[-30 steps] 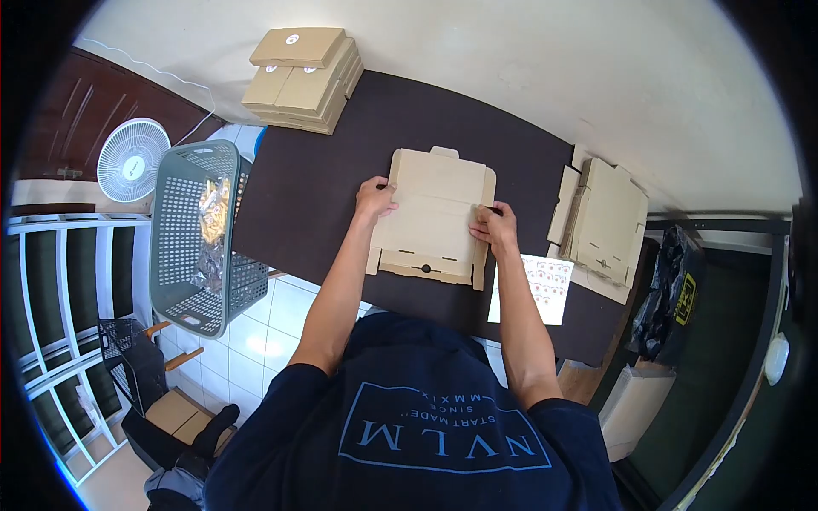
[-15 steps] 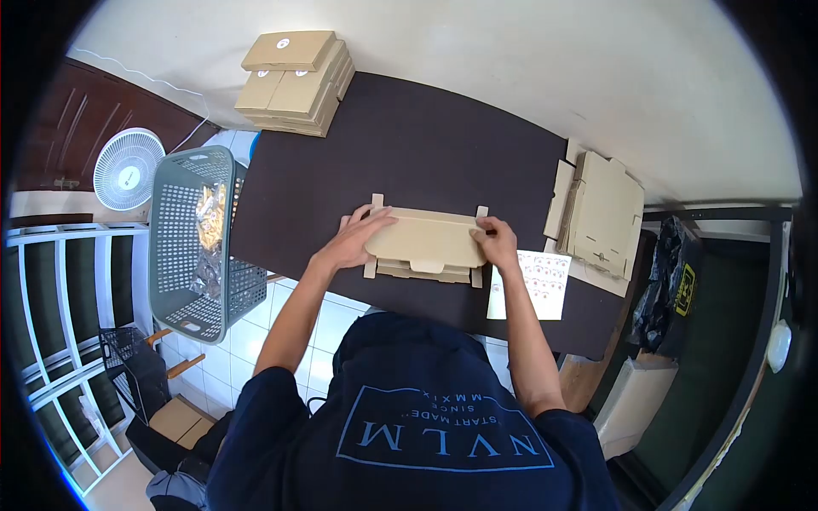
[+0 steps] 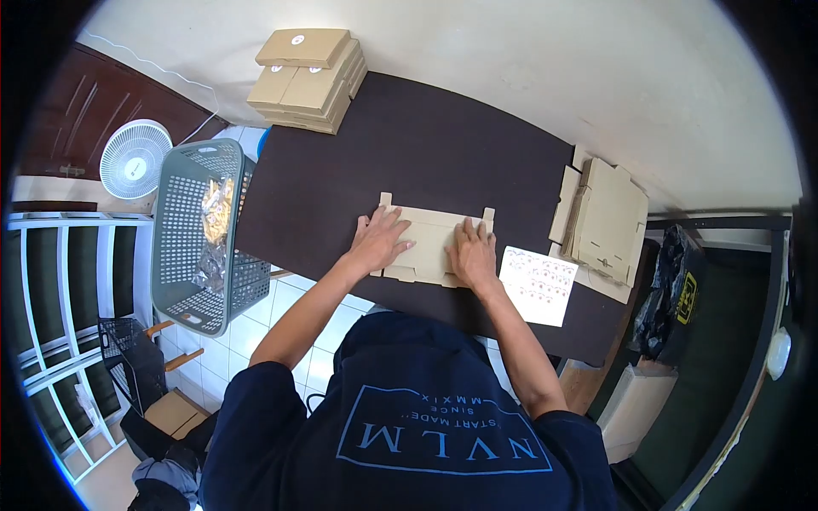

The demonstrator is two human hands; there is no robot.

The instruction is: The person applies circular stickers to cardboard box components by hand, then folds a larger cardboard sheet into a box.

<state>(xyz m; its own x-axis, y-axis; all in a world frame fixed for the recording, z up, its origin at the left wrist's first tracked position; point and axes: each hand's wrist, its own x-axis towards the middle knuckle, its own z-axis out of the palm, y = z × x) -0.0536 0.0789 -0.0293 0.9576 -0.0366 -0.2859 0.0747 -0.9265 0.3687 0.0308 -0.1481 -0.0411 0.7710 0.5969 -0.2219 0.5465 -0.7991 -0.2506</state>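
Your carton (image 3: 430, 243) lies folded down on the dark table (image 3: 426, 145), near the side where you stand, with both of your hands on it. Your left hand (image 3: 380, 241) is spread wide over its left part, the fingers splayed on the card and the thumb pointing in toward the middle. Your right hand (image 3: 474, 253) rests on its right part, less wide, the fingers a little apart and pointing to the far side; it is not closed round anything. Two narrow tabs (image 3: 386, 199) stick out at the carton's far corners, one left and one right. To the right of your right hand, well apart from the carton, lies a white sheet (image 3: 537, 286) with rows of small reddish prints. Beyond it, at the table's right end, is a stack of flat cartons (image 3: 607, 215); you cannot tell whether sheet and stack touch. At the far left corner stands a pile of closed boxes (image 3: 307, 81), some bearing round white labels. Just beside the table's left edge is a grey-green basket (image 3: 183, 247) holding clear bags (image 3: 216, 209), one with yellowish contents, and left of it is a white fan (image 3: 136, 160).
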